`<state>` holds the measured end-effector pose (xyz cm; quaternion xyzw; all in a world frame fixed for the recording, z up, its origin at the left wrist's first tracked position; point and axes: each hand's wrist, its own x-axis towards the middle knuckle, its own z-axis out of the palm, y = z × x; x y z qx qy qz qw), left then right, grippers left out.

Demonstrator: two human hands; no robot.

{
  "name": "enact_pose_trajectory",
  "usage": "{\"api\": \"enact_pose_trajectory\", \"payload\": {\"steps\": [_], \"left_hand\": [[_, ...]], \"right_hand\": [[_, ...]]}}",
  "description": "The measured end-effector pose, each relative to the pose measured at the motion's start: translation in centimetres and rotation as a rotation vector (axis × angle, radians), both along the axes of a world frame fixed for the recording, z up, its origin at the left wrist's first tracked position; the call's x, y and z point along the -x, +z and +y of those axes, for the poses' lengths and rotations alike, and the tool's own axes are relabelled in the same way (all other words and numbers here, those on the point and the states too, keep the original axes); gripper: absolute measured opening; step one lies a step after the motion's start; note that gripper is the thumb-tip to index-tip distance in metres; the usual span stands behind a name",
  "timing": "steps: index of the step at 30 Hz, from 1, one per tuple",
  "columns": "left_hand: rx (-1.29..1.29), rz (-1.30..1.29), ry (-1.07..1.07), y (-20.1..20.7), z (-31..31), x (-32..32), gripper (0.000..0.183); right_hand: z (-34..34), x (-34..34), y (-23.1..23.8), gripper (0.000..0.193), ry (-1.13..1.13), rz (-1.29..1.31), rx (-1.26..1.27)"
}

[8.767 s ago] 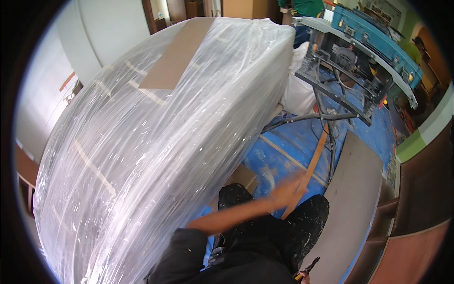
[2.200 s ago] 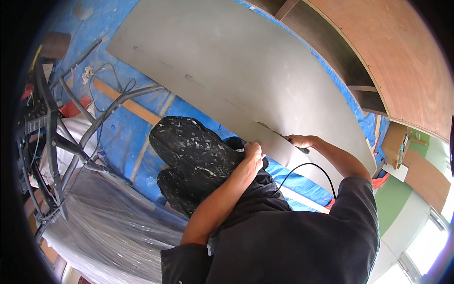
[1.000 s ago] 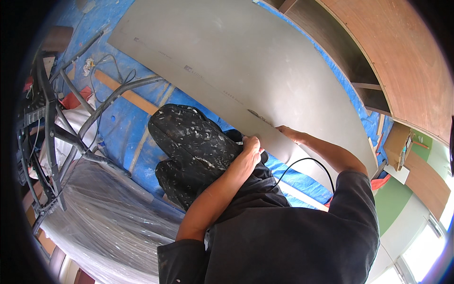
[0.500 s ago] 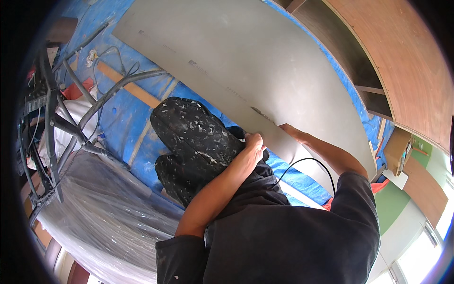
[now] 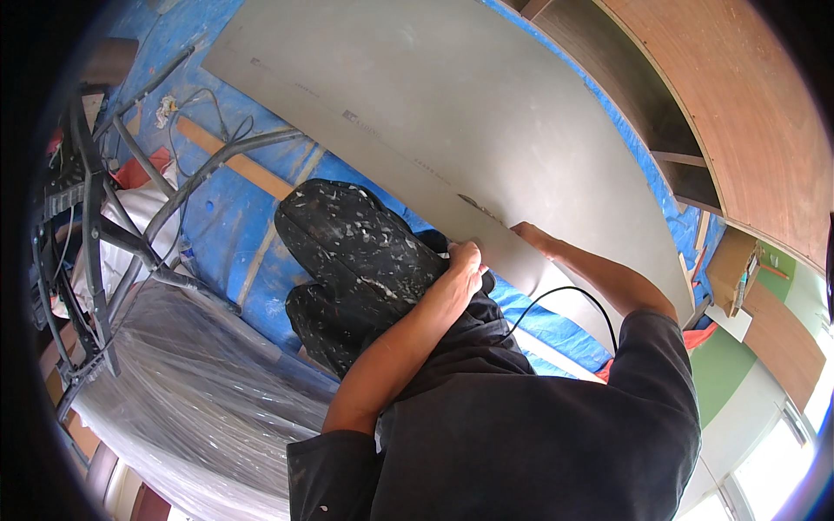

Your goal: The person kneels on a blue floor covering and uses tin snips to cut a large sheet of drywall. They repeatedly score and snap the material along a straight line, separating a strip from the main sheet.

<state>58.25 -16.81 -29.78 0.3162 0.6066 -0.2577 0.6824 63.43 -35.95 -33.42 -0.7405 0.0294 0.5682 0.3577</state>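
Note:
A large grey sheet board (image 5: 391, 69) lies across the floor in front of my knees, with faint print along its near side. At its near edge my left hand (image 5: 466, 257) is closed, the thumb on top and the fingers largely hidden. My right hand (image 5: 532, 236) is curled low on the board, a little farther right, its fingers mostly out of sight. Just left of it a slim, dark, blade-like thing (image 5: 478, 207) lies along the surface. Whether it joins what my right hand grips cannot be made out.
Blue sheeting (image 5: 252, 208) covers the floor, with a wood strip (image 5: 234, 158) on it. Black metal tubing (image 5: 165, 217) and a plastic-wrapped object (image 5: 208, 365) stand left. A wooden cabinet (image 5: 747, 113) borders the board's far right; a cardboard box (image 5: 730, 267) sits nearby. A black cable (image 5: 591, 297) loops beside my right arm.
The view has shifted very slightly. Both hands stay in nearly the same places on the board, and nothing is visibly taken up or let go.

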Motion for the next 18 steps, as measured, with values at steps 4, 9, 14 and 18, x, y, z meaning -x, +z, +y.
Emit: {"api": "enact_pose_trajectory", "payload": {"steps": [4, 9, 14, 18], "left_hand": [[0.064, -0.032, -0.029, -0.7, 0.4, 0.1, 0.032], [0.102, -0.056, 0.000, -1.8, 0.6, 0.5, 0.032], [0.095, -0.058, 0.037, -1.8, 0.4, 0.9, 0.031], [0.124, -0.068, 0.002, -2.4, 0.5, 1.0, 0.032]], "right_hand": [[0.3, -0.4, 0.5, 0.034, 0.037, -0.024, 0.064], [0.4, -0.4, 0.5, 0.033, 0.054, -0.080, 0.070], [0.1, -0.1, -0.1, 0.033, 0.021, -0.075, 0.057], [-0.5, 0.5, -1.8, 0.038, -0.036, 0.003, -0.094]]}}
